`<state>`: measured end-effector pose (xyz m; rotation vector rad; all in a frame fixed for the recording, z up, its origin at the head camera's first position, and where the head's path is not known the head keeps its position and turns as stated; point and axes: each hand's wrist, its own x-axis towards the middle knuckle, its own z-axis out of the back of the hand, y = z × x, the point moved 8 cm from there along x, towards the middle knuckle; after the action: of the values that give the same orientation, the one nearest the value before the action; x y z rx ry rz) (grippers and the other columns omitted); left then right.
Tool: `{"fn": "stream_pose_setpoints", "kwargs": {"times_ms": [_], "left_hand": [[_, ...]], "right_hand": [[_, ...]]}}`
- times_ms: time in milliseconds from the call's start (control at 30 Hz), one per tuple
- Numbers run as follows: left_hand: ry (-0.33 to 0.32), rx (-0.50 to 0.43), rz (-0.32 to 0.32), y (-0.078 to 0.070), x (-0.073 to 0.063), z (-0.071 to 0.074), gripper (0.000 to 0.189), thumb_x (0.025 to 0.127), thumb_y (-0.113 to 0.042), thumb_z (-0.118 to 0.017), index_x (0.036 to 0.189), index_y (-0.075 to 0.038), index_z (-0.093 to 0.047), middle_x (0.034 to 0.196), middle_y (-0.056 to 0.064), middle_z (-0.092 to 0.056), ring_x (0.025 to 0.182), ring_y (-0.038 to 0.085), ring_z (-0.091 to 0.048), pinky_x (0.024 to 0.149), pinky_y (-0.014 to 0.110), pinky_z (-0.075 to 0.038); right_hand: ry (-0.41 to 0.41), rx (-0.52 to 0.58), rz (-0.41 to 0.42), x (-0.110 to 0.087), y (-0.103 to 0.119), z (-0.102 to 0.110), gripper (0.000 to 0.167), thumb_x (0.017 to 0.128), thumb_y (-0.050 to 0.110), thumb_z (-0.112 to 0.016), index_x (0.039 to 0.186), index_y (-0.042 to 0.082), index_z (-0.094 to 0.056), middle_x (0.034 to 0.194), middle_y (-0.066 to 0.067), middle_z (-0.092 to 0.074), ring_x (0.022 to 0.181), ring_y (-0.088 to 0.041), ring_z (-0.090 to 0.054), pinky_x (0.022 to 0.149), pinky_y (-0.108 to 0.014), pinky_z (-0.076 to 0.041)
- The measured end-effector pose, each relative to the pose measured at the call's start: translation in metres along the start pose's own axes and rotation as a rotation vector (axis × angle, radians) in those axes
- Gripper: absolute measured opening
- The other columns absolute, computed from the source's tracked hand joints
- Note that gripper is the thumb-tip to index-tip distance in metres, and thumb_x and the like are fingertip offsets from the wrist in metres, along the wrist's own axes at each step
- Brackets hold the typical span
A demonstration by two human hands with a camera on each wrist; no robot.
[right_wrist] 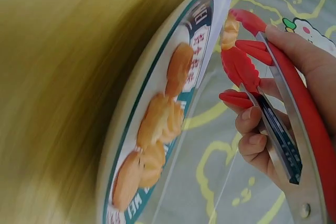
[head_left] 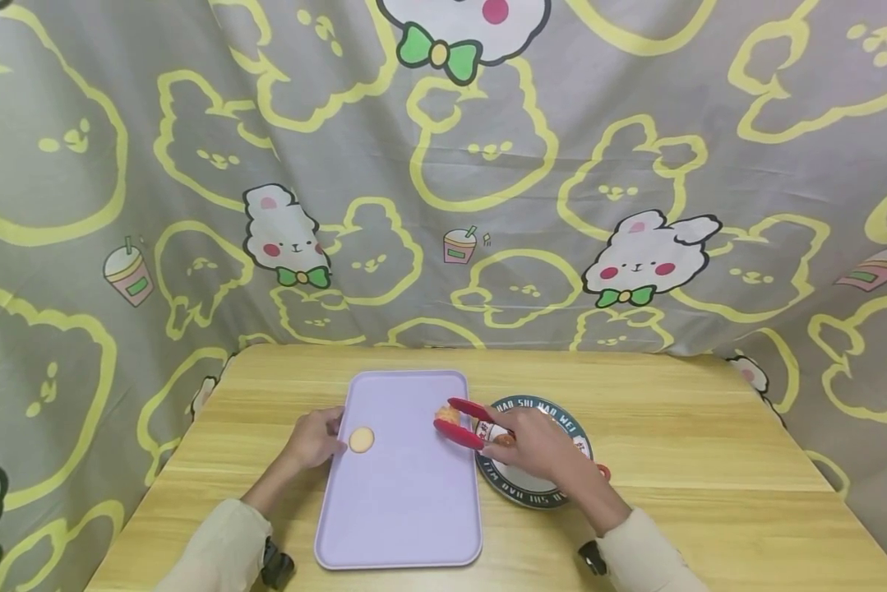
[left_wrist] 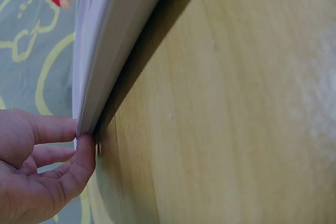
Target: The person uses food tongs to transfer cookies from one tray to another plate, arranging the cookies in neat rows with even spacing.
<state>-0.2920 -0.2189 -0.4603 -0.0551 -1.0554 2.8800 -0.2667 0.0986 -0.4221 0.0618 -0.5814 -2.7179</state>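
Note:
My left hand (head_left: 317,437) pinches the left rim of a lilac tray (head_left: 402,518); in the left wrist view, the thumb and fingers (left_wrist: 79,169) meet at the tray edge. A flat round biscuit (head_left: 361,439) lies on the tray near that hand. My right hand (head_left: 533,442) grips red-tipped metal tongs (head_left: 459,434). Between the tong tips sits a small golden ridged pastry (right_wrist: 230,32), held over the tray's right side. Under the right hand is a round plate (head_left: 529,498) with a dark green lettered rim. Several small pastries (right_wrist: 152,121) lie on it in the right wrist view.
The wooden table (head_left: 709,469) carries the tray and plate side by side. A patterned cloth (head_left: 443,173) with cartoon animals hangs behind the table and at its sides. The red end of the tongs (head_left: 603,472) shows past the plate's right edge.

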Motion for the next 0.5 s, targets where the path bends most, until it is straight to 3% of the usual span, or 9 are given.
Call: {"fn": "stream_pose_setpoints", "kwargs": {"times_ms": [167,500], "left_hand": [[-0.001,-0.002,0.013,0.002,0.001,-0.001,0.067,0.065,0.004,-0.069,0.128,0.014,-0.048,0.091,0.021,-0.066,0.077,0.025,-0.063,0.065,0.032,-0.059],[0.011,0.017,0.040,0.003,0.001,-0.002,0.068,0.067,0.004,-0.070,0.130,0.012,-0.048,0.091,0.017,-0.067,0.077,0.022,-0.061,0.066,0.032,-0.058]], "right_hand": [[-0.038,-0.043,0.045,-0.014,-0.007,0.009,0.065,0.076,0.042,-0.074,0.134,0.018,-0.055,0.076,0.002,-0.058,0.067,-0.007,-0.044,0.052,-0.018,-0.036],[-0.027,-0.029,0.080,-0.045,-0.028,0.022,0.062,0.078,0.044,-0.072,0.131,0.015,-0.058,0.067,0.007,-0.048,0.062,-0.005,-0.040,0.051,-0.017,-0.034]]}}
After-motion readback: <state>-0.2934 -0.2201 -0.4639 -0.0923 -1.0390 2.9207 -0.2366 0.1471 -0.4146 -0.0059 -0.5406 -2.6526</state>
